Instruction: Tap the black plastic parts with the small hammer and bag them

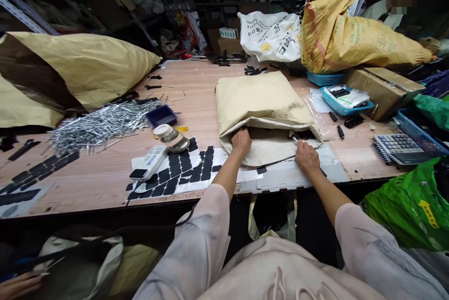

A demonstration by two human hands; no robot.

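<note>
A beige paper sack [257,98] lies on the table in front of me, its mouth open toward me. My left hand [242,141] is at the left of that mouth with curled fingers; their tips are hidden, and so is anything in them. Closed at the right of the mouth, my right hand [307,156] grips a metal tool [295,139] with a shiny shaft and a rounded end pointing into the sack. A dark end of it shows below the hand. The inside of the sack is mostly in shadow.
Left of the sack are black adhesive pads [178,169], a clear jar [171,138], a dark blue tray [161,116] and a heap of metal rods [105,124]. Right are a blue basket [345,109], a cardboard box [382,89] and a calculator [401,148]. Another person's hand [21,286] shows lower left.
</note>
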